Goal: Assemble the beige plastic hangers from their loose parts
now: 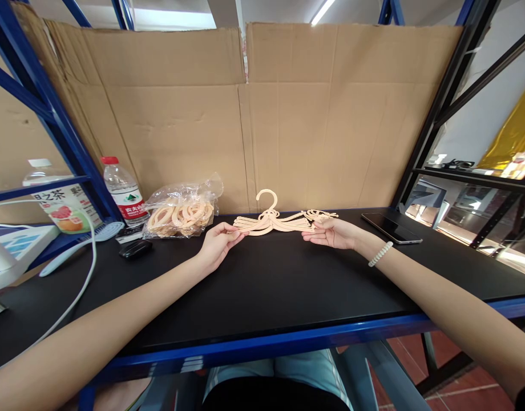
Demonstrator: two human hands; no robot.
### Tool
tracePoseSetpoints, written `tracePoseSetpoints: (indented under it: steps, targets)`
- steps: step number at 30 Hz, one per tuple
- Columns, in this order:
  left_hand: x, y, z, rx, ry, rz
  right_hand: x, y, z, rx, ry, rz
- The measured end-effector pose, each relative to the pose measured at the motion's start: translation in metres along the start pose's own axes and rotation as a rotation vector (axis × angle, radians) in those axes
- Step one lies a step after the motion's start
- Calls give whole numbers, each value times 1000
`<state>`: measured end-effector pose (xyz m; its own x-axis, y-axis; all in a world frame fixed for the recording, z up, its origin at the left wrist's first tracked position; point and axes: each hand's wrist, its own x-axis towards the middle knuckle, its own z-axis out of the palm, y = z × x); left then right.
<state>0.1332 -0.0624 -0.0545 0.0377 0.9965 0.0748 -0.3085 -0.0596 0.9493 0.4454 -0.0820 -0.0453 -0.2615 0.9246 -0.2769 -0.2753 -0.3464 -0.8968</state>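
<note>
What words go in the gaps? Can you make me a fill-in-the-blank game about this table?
The left hand and right hand hold a stack of beige ____.
The bracelet is on the ____ wrist.
The water bottle beside the plastic bag of rings has a ____ cap.
The smartphone lies on a ____ tabletop.

Missing words: hangers; right; red; black.
</note>
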Motion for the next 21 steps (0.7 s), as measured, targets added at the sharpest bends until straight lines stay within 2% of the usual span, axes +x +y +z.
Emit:
tracePoseSetpoints:
  steps: [4,13,21]
  targets:
    - [0,0,-1,0,-1,6,-1,0,2,-23,-5,-18]
    - [-1,0,0,9,5,14,5,3,0,-30,-27,-226]
    - [0,-1,-1,24,-3,2,1,4,10,-84,78,-317]
